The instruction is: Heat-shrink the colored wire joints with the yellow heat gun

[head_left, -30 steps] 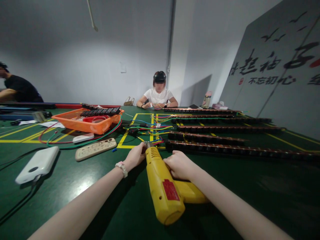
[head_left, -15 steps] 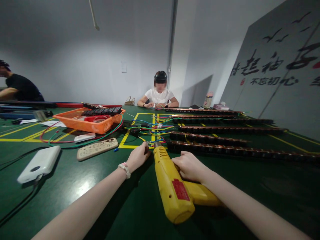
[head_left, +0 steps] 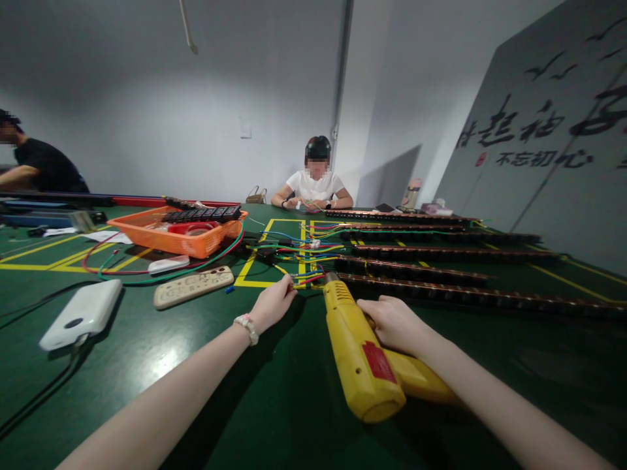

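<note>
Seen from the wearer's head, two bare forearms reach forward across a dark green surface (head_left: 264,398) marked with yellow lines. The right hand (head_left: 399,324) is wrapped around a yellow heat gun (head_left: 350,339), its fingers curled at the handle. The gun lies in front of the person, right of centre, with its nozzle pointing away toward a cluster of thin colored wires (head_left: 308,279). The nozzle's tip is right beside these wires; whether it touches them cannot be told. The left hand (head_left: 275,301), with a pale bracelet (head_left: 247,328) at the wrist, pinches the near wires at their left end, thumb and fingers pressed together.

The wires run rightward to long dark strips (head_left: 490,292) that lie in rows across the right half of the surface. To the left of the hands are a beige remote control (head_left: 194,288), a small blue piece (head_left: 229,290) near its right end, and a white power bank (head_left: 83,313) with a black cable plugged in. Behind the remote, an orange basket (head_left: 161,241) holds a black segmented strip (head_left: 206,214) and something red.

Across the surface sits a person in a white shirt (head_left: 316,188), hands at more wires. Another, in a black shirt (head_left: 49,166), is at the far left.
</note>
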